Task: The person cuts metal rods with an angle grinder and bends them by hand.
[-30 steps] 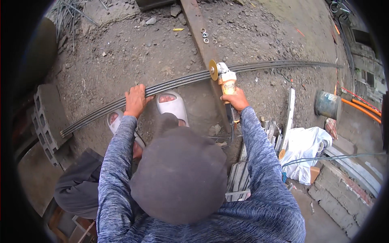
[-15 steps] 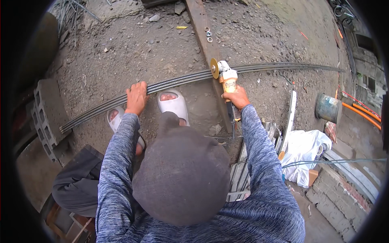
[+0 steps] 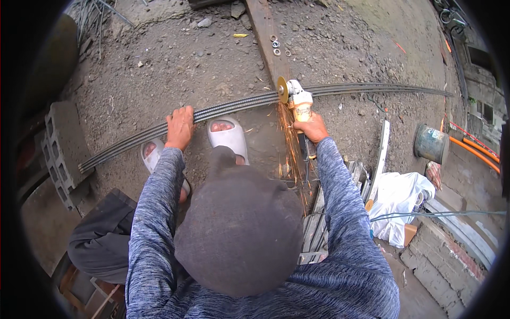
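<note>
A bundle of thin steel rebars point(image 3: 241, 103) runs across the dirt ground from the left to the far right. My left hand point(image 3: 179, 127) is closed on the bundle, just left of one white slipper point(image 3: 228, 136). My right hand point(image 3: 312, 127) grips the orange and white body of an angle grinder point(image 3: 302, 105). Its yellowish disc point(image 3: 282, 90) meets the rebars where they cross a wooden plank point(image 3: 269, 48). Orange sparks point(image 3: 290, 143) stream from the disc back toward me.
Metal rings point(image 3: 276, 52) lie on the plank. A hollow concrete block point(image 3: 66, 154) stands under the bundle's left end. At the right are a dark bucket point(image 3: 431, 143), a white sack point(image 3: 401, 204), orange pipes point(image 3: 475, 150) and metal strips. A cap point(image 3: 239, 228) hides the lower middle.
Sparks now fly from the grinder's disc, where none showed before. Both hands keep almost the same places on the rebars and the grinder.
</note>
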{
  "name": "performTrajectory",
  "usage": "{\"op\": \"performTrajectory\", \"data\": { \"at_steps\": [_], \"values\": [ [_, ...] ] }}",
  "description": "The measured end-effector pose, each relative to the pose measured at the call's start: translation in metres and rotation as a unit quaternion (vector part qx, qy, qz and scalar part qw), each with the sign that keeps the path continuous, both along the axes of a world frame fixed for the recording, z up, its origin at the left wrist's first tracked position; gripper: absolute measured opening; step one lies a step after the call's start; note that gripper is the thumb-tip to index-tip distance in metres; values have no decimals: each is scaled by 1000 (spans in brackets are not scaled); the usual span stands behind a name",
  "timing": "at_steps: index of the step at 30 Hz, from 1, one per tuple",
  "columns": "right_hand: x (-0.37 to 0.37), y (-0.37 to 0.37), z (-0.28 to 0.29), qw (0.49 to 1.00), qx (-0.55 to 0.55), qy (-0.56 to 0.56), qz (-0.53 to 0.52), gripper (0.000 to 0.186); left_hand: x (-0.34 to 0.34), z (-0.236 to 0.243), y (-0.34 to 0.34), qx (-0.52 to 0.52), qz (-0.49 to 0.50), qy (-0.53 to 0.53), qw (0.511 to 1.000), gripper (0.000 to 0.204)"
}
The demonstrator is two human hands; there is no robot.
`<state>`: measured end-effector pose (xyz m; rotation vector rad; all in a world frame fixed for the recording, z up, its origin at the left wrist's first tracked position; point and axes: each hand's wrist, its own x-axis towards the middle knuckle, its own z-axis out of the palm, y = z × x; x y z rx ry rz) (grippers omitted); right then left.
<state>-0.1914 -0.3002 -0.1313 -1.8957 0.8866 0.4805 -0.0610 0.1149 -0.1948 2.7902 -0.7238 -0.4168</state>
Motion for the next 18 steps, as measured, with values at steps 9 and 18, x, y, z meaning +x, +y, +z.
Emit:
{"op": "performTrajectory", "data": {
  "at_steps": [9,18],
  "values": [
    [4,4,7,999,-29,-5,31,35,0,2,-1,7,14,8,1000,36],
    [0,1,-12,1000,-13,-7,1,36,0,-5,4,14,4,0,1000,41]
  ]
}}
